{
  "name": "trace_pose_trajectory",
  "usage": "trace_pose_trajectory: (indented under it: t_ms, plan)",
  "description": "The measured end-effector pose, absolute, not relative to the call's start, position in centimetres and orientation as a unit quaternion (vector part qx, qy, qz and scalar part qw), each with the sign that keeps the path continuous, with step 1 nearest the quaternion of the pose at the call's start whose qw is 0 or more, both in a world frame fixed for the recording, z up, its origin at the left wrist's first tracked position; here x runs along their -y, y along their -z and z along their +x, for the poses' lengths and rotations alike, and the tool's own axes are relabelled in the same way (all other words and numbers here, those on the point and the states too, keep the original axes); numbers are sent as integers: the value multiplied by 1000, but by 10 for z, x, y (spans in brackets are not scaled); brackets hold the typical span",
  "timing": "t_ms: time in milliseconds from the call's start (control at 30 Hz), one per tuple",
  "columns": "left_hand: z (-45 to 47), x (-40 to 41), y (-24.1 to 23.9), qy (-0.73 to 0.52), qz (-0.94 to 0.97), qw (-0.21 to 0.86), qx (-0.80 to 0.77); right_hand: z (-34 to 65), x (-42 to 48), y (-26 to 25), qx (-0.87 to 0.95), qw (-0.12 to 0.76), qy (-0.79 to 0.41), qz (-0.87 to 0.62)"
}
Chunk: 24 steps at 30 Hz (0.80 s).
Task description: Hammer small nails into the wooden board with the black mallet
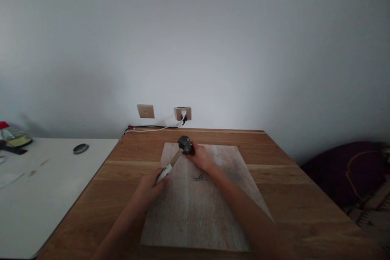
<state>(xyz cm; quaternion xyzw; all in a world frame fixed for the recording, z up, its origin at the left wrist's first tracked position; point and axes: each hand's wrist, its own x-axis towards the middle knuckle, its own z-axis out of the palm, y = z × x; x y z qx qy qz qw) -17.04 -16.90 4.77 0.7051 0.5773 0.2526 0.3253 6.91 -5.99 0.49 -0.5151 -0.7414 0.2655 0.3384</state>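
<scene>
A hammer point(175, 157) with a dark metal head and a pale, partly white handle is held over the far part of a whitish board point(183, 211). My left hand point(153, 181) is wrapped round the lower handle. At the head end, my right hand point(199, 155) has its fingers closed on the dark head, which partly hides the fingertips. Several small metal screws or nails point(199, 177) lie in a little pile on the board, just left of my right forearm. The board rests flat on a wooden table point(280, 187).
Left of the wooden table stands a white table point(55, 203) bearing a round dark lid point(81, 148) and a clear container with a red top point(15, 136). Behind, cables point(152, 129) run to a wall socket point(183, 113). Dark purple fabric point(338, 170) lies at right.
</scene>
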Motion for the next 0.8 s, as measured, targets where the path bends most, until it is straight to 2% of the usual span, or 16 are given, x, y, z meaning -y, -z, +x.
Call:
trace_pose_trajectory:
  t_ms: [333,600,800]
  plan:
    - [-172,172,-49,-256,689,325,-594,102,65,-26,779,300,-248,-492]
    - [-171,174,-38,-308,652,335,-607,114,109,-49,862,155,-263,-404]
    - [-171,174,-37,-306,655,328,-609,96,121,-45,865,132,-289,-389]
